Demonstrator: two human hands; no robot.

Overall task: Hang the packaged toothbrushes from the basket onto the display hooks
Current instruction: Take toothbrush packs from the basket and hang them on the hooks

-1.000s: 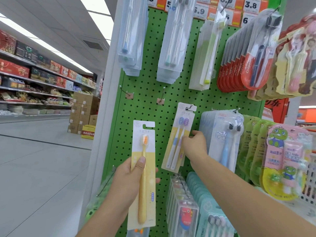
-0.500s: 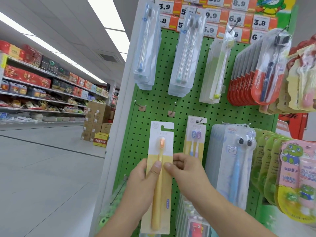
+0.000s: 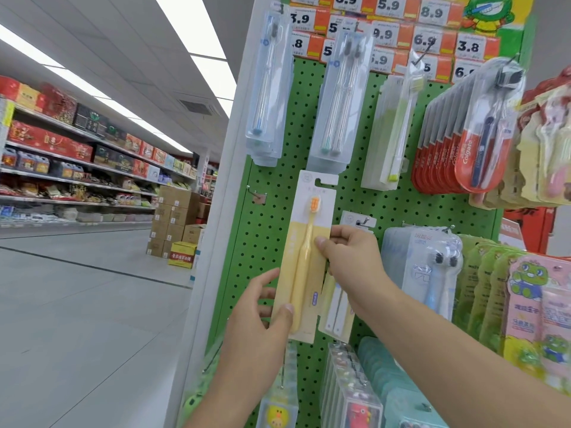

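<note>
A yellow packaged toothbrush (image 3: 304, 267) is held upright against the green pegboard (image 3: 278, 230). My left hand (image 3: 259, 316) grips its lower left edge, thumb on the front. My right hand (image 3: 349, 257) pinches its right edge at mid height. The card's top slot sits just below the clear packs above. An empty hook (image 3: 258, 196) sticks out of the board to the pack's left. A twin-brush pack (image 3: 338, 307) hangs on a hook (image 3: 363, 220) behind my right hand. The basket is out of view.
Rows of hanging toothbrush packs fill the board: clear packs (image 3: 336, 103) above, red packs (image 3: 463, 143) upper right, blue brush packs (image 3: 429, 273) and green frog packs (image 3: 531, 307) to the right. Price tags (image 3: 383, 32) line the top. An aisle with shelves (image 3: 77, 168) and stacked cartons (image 3: 173, 223) opens at left.
My right hand left the hung twin-brush pack and took the yellow pack's right edge. Both hands have raised the yellow pack higher up the board. My view tilted upward.
</note>
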